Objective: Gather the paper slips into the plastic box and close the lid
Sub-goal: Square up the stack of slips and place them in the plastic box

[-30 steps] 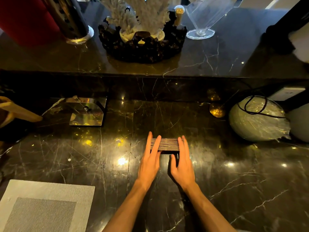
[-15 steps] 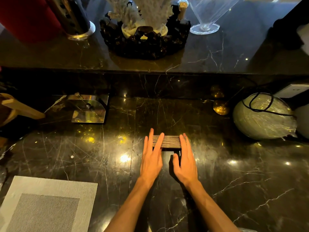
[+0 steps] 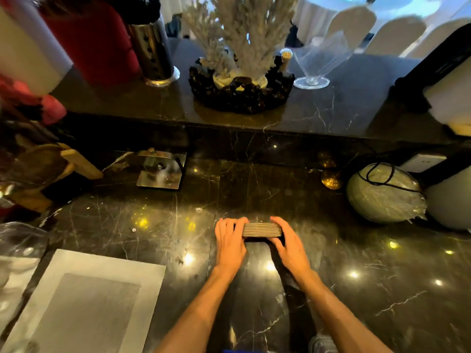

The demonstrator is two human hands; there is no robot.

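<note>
A stack of paper slips (image 3: pixel 261 229) stands on edge on the black marble counter (image 3: pixel 356 263), its striped edges facing me. My left hand (image 3: pixel 229 244) presses against the stack's left end, fingers curled over it. My right hand (image 3: pixel 289 244) presses against the right end in the same way. The stack is squeezed between both hands. At the far left edge a clear plastic object (image 3: pixel 20 240) is partly in view; I cannot tell whether it is the box.
A grey placemat (image 3: pixel 84 301) lies at the front left. A metal holder (image 3: pixel 160 171) and wooden pieces (image 3: pixel 76 161) sit at the back left. A wrapped round object with a black cord (image 3: pixel 384 194) sits right. The raised ledge holds a dried-plant bowl (image 3: pixel 239 90).
My fingers have gone from lying straight beside the stack to curling around its two ends. The head view has tilted up, showing more of the ledge behind.
</note>
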